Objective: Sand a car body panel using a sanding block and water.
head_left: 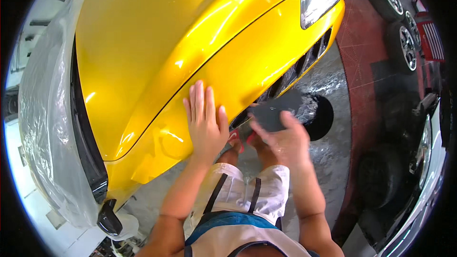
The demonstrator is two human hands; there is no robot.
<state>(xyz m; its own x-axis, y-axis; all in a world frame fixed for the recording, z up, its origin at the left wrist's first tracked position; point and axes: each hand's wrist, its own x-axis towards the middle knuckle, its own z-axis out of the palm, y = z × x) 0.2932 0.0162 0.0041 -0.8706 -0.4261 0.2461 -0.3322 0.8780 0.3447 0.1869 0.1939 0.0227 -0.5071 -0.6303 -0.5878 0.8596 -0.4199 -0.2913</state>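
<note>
My left hand lies with outstretched fingers on the yellow front fender of a car. Below its thumb, the panel's lower part has a wrinkled patch. My right hand, blurred by motion, holds a dark, flat, rectangular pad just off the body beside the lower bumper grille. The yellow hood fills the upper left, and the headlight is at upper right.
Clear plastic sheeting covers the windscreen side, above a black mirror. A black round container stands on the wet floor. Loose wheels and a red cabinet are on the right, with another vehicle at the edge.
</note>
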